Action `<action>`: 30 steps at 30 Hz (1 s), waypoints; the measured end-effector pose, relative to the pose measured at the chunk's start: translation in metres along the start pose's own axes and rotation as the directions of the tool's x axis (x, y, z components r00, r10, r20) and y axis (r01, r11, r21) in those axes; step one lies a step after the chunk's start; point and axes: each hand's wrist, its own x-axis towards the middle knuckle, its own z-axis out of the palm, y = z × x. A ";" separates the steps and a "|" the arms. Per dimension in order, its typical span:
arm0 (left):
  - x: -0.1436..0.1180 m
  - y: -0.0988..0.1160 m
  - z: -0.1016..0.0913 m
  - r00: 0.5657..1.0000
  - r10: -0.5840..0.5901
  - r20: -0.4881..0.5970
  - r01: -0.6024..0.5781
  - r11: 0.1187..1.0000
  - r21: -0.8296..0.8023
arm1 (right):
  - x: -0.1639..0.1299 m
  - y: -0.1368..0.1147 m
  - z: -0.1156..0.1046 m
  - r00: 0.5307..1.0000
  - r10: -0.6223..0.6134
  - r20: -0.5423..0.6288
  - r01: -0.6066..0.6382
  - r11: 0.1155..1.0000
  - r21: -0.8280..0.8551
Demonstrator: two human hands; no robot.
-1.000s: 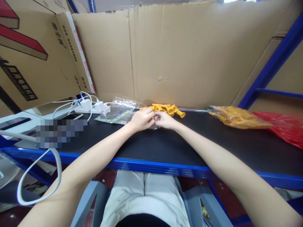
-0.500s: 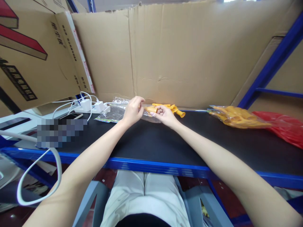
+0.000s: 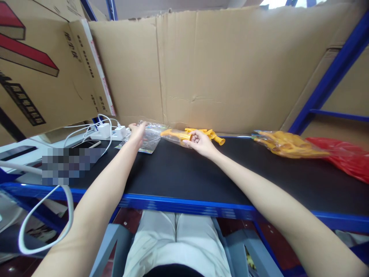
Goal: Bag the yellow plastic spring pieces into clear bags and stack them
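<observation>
— Where is the yellow plastic toy piece in its clear wrapper (image 3: 176, 135)?

— At the far edge of the black work surface (image 3: 184, 173), close to the brown cardboard back wall (image 3: 219, 69). The right hand (image 3: 199, 141) grasps it at its right end, fingers curled round it, and the piece sticks out leftward from that hand. Its long axis runs roughly left to right, along the wall.

— And the left hand (image 3: 137, 132)?

— Off to the left, apart from the wrapped piece, with fingers spread loosely and laid on the stack of clear plastic bags with a coloured printed strip (image 3: 145, 138). Whether it pinches a bag or only touches the top one, I cannot tell. So the free left tip of the piece points toward that hand and the bags, with a short gap between; the right hand is plainly the nearer one, since it holds the thing.

— What lies around them?

— Just behind the right hand, a small heap of loose yellow plastic pieces (image 3: 209, 133). Well to the right, a clear bag full of yellow parts (image 3: 285, 143), touching a red plastic bag (image 3: 343, 156). Left of the bags, a white power strip with chargers and cables (image 3: 111, 132) and a phone (image 3: 86, 144).
</observation>
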 end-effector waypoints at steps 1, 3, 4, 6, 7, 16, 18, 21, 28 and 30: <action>0.002 -0.002 0.000 0.991 -0.089 0.103 0.094 0.994 -0.047 | 0.000 0.002 0.000 1.000 -0.015 0.004 0.015 1.000 -0.025; 0.003 -0.005 0.002 0.948 -0.176 0.265 0.211 0.971 -0.111 | 0.000 0.005 -0.001 0.999 -0.043 0.008 0.044 0.997 -0.069; 0.002 -0.006 0.003 0.932 -0.179 0.315 0.233 0.962 -0.145 | 0.000 0.006 -0.002 0.999 -0.050 0.009 0.050 0.995 -0.085; 0.000 -0.006 0.005 0.926 -0.148 0.347 0.231 0.950 -0.211 | 0.001 0.006 -0.003 0.999 -0.049 0.007 0.049 0.993 -0.112; -0.002 -0.005 0.006 0.928 -0.128 0.351 0.220 0.947 -0.236 | 0.001 0.005 -0.003 0.999 -0.048 0.006 0.048 0.991 -0.126; -0.018 -0.011 0.022 0.866 -0.135 0.482 0.242 0.956 -0.167 | 0.002 0.007 -0.008 0.999 -0.034 0.027 0.040 0.969 -0.244; -0.020 -0.015 0.024 0.818 -0.158 0.553 0.257 0.960 -0.106 | 0.003 0.012 -0.008 0.999 -0.024 0.030 0.032 0.956 -0.291; -0.020 -0.019 0.024 0.748 -0.203 0.631 0.277 0.961 -0.019 | 0.004 0.020 -0.008 1.000 0.003 0.030 0.008 0.932 -0.363; -0.015 -0.018 0.018 0.691 -0.277 0.668 0.313 0.947 0.068 | 0.006 0.028 -0.007 0.997 0.023 0.077 0.000 0.956 -0.292; -0.014 -0.016 0.016 0.697 -0.268 0.665 0.288 0.954 0.083 | 0.006 0.028 -0.009 0.996 0.027 0.086 -0.006 0.972 -0.237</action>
